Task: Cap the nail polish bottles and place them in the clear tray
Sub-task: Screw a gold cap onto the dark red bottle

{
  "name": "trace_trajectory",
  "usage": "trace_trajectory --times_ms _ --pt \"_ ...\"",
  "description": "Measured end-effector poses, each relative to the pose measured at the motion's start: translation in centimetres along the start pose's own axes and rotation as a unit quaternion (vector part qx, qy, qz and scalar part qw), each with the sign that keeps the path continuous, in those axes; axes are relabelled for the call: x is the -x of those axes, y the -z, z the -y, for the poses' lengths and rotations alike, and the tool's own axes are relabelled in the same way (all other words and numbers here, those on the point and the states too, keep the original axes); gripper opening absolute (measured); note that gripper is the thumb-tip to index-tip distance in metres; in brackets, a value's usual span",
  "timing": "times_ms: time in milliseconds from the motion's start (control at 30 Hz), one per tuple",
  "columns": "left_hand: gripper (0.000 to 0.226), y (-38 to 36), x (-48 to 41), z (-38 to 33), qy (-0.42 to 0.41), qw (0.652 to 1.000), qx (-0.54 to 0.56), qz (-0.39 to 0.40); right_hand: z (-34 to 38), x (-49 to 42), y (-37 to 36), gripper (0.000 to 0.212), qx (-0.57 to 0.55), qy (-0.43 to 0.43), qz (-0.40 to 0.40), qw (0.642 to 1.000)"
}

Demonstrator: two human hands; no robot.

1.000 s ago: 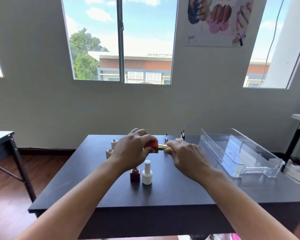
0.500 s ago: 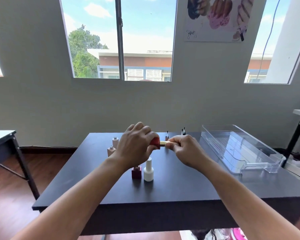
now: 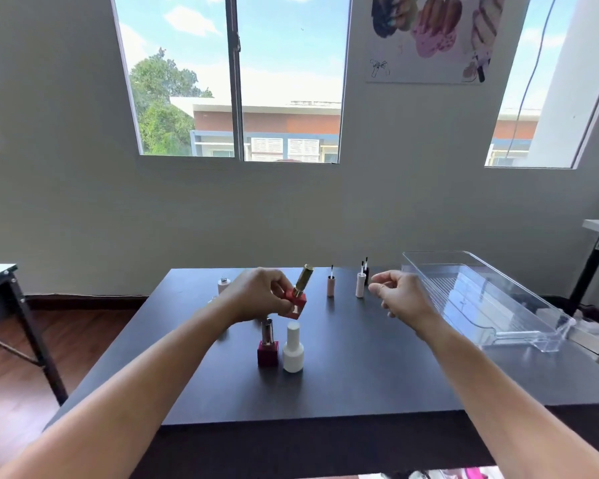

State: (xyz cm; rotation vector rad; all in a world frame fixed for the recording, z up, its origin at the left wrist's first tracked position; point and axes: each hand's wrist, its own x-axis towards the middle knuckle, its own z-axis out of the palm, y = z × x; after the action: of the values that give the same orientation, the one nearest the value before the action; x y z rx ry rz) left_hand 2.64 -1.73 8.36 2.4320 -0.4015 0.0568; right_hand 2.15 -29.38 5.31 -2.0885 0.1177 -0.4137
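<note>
Gold-capped red bottle (image 3: pixel 295 299), maroon bottle (image 3: pixel 267 352), white bottle (image 3: pixel 293 352), black table (image 3: pixel 343 375).

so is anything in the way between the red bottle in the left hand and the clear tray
Mostly clear. The left hand holds the red bottle above the table. Between it and the clear tray hangs the right hand, empty. Two upright brush caps stand farther back, avoidable by carrying the bottle over them.

Left hand (image 3: pixel 256 295) grips tilted red bottle (image 3: pixel 295 304), gold cap on. Right hand (image 3: pixel 400 294) empty, loosely curled. Clear tray (image 3: pixel 519 326) right, on table (image 3: pixel 360 375).
</note>
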Motion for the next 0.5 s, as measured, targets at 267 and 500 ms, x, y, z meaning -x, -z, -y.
trace_trajectory --times_ms 267,500 --pt "0.021 -0.9 -1.9 0.9 -0.001 0.995 -0.045 0.090 -2.7 -3.9 -3.0 0.047 0.122 -0.047 -0.029 0.991" --pt "0.024 -1.2 -3.3 1.6 0.000 0.990 -0.064 0.126 -3.2 -6.1 -5.2 0.034 0.113 -0.047 -0.053 0.991"
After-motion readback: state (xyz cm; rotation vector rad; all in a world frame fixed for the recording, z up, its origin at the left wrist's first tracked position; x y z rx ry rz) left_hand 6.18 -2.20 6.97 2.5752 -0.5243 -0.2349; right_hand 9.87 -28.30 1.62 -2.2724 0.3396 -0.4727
